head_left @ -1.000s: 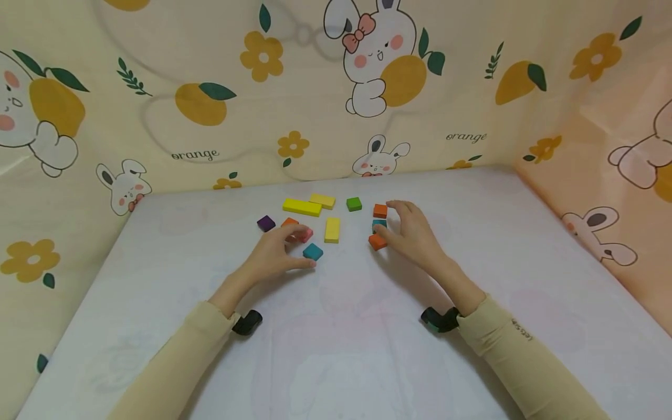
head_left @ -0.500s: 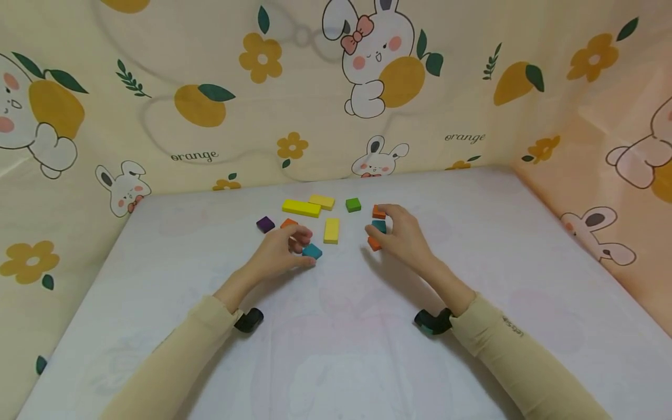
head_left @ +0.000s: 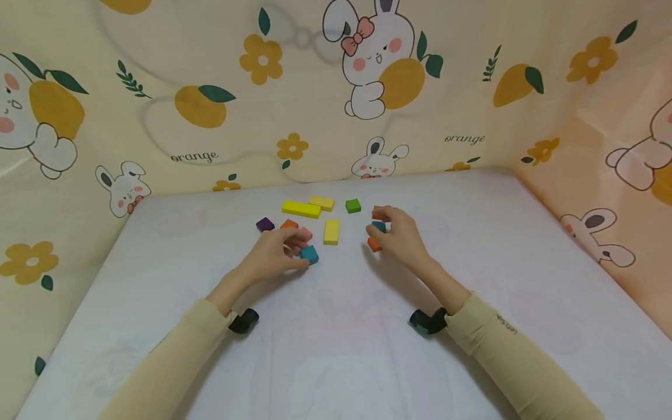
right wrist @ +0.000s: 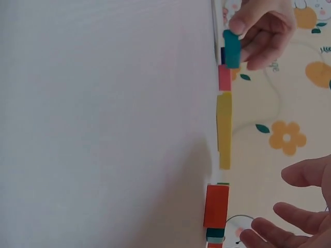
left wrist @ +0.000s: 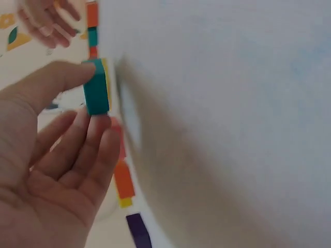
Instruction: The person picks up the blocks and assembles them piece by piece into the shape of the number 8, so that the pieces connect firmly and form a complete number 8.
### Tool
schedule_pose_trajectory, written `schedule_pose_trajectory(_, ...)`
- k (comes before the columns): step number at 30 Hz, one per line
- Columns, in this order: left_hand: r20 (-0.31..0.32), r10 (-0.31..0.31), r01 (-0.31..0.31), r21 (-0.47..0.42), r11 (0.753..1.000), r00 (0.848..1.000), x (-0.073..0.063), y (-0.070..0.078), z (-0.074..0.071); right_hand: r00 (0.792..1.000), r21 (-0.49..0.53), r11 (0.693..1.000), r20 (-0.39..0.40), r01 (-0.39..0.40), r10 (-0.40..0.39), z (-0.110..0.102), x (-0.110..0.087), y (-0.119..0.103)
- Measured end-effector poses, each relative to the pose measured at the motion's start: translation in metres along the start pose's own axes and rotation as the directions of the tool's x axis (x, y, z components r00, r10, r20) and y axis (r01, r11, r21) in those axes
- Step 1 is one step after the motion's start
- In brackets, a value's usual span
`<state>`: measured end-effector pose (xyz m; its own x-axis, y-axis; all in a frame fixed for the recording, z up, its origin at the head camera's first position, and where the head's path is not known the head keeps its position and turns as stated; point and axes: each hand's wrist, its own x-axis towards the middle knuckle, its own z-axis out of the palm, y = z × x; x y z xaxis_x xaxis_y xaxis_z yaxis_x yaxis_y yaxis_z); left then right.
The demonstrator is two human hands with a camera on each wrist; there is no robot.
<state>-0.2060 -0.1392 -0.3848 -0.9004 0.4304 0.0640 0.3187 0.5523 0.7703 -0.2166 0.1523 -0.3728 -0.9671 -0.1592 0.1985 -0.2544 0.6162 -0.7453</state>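
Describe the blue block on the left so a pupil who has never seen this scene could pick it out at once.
Start at the white table and find the person's left grip over it. A small blue block is pinched there. Unlike the similar blue block further right, which sits in line between two orange blocks, this one is held.

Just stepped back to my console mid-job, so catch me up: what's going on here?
The person's left grip pinches a blue block between thumb and fingers; it looks tilted and raised off the white table. The right grip is beside two orange blocks with a teal block between them; it holds nothing. A pink block, a purple block, a green block and three yellow blocks lie farther back, untouched as far as I can see.
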Motion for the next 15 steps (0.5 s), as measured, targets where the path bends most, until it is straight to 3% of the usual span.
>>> schedule_pose_trajectory(7,0.051,0.037,-0.035,-0.044,0.998,0.998,-0.016,-0.006,-0.016,1.000,-0.001,1.000,-0.023,0.001,-0.001,0.004,0.001,-0.003)
schedule_pose_trajectory(15,0.060,-0.008,0.011,-0.055,0.998,0.998,-0.029,-0.014,-0.024,1.000,0.052,0.999,-0.005,0.004,-0.004,0.008,0.004,-0.003)
